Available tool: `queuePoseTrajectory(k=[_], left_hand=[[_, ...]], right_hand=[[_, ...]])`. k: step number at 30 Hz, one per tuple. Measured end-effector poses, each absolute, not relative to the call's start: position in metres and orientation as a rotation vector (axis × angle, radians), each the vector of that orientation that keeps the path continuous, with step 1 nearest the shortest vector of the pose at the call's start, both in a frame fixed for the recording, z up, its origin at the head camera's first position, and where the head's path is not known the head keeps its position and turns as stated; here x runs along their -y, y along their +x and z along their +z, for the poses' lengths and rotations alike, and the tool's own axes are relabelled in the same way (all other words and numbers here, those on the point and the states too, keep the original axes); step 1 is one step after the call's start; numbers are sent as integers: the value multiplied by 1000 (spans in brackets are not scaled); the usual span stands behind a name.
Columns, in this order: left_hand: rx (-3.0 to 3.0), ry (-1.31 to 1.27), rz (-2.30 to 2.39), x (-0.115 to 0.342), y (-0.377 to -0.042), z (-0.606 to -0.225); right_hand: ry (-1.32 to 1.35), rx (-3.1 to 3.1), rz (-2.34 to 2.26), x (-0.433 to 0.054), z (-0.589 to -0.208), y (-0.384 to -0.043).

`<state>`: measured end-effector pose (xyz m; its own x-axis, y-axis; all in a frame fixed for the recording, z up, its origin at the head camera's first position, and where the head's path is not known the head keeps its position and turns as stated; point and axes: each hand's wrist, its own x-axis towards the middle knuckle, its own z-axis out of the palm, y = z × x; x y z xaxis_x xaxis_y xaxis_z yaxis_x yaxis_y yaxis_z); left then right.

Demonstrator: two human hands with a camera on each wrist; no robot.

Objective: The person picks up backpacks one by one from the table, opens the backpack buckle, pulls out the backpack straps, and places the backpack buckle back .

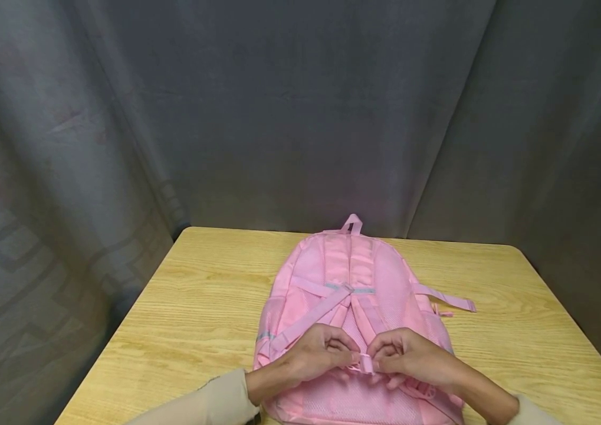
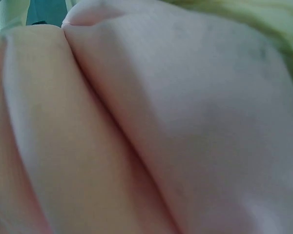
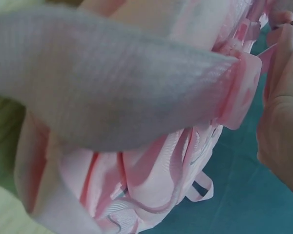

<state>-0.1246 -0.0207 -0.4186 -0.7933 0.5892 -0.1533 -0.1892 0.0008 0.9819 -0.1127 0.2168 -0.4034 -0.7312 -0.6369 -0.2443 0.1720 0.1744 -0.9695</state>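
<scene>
A pink backpack [image 1: 311, 248] lies on the wooden table with its shoulder straps facing up and its top loop pointing away. Low on its back, a short pink strap [image 1: 366, 363] spans the small gap between the two hands. My left hand [image 1: 313, 354] pinches the strap's left side between thumb and curled fingers. From the other side my right hand [image 1: 417, 360] grips it with thumb and index finger. In the right wrist view, a wide webbing strap [image 3: 112, 83] runs into a pink plastic buckle [image 3: 241, 92]. Close-up pink fabric [image 2: 210, 107] fills most of the left wrist view.
One loose webbing strap [image 1: 313, 319] crosses the backpack diagonally, and another strap end [image 1: 449, 299] sticks out to the right over the table [image 1: 189, 295]. A grey curtain [image 1: 289, 118] hangs behind and on both sides of the table.
</scene>
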Motion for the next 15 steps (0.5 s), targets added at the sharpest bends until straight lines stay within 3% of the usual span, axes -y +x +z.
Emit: queuePoseTrajectory(k=[15], left_hand=[[-1716,407,1856,21,-124,-418]], right_hand=[[-419,-1723,-1675,-219,-408,-114]])
